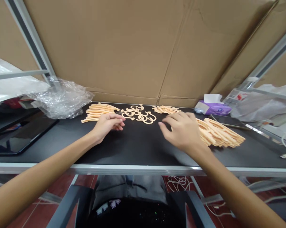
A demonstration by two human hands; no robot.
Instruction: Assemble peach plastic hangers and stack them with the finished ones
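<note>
I've got a loose pile of cream hooks [146, 117] mid-table, pieces overlapping; I'm placing everything off that hook pile. Left of it and a bit nearer: the left hand [111, 124], fingers half curled; I can't tell whether it grips anything. Right of it, also nearer: the right hand [181, 128], blurred, loosely open, thumb apart from the fingers; I can't see under its palm. Just left of the pile I see a row of slim cream strips [97, 110]; just right, a small cream heap [166, 109]; further right, past the right hand, overlapping flat cream pieces [222, 133]. All on a black table [138, 148]. Far left of the pile: clear plastic wrap [62, 98], dark slab [26, 134]. Far right: purple tissue pack [213, 108]. Behind it: cardboard [124, 50].
</note>
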